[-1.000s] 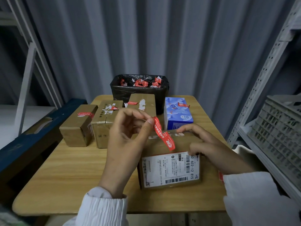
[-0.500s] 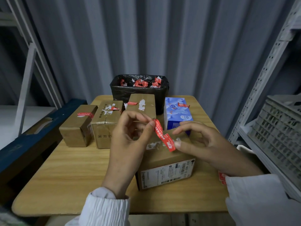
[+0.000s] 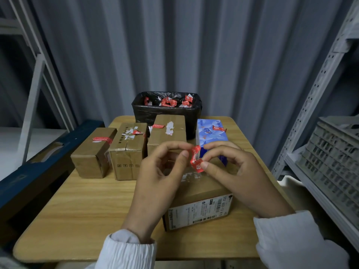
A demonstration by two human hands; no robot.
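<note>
A strip of red tape [image 3: 195, 159] is folded between my two hands above a cardboard box [image 3: 198, 202] with a white shipping label on its front. My left hand [image 3: 158, 183] pinches the strip's upper end between thumb and forefinger. My right hand [image 3: 233, 175] pinches its lower end. White torn patches mark the box's top where tape came off. The box stands on the wooden table [image 3: 87, 210] near its front edge.
Three more brown boxes [image 3: 126, 150] and a blue tissue pack [image 3: 210, 133] stand in a row behind, some with red tape. A black-lined bin [image 3: 166, 111] with red tape scraps sits at the back. A grey crate [image 3: 334, 158] rests on the right shelf.
The red strip came fully free of the box; my right hand left the box top and took the strip's lower end. Both hands have drawn together, folding the strip.
</note>
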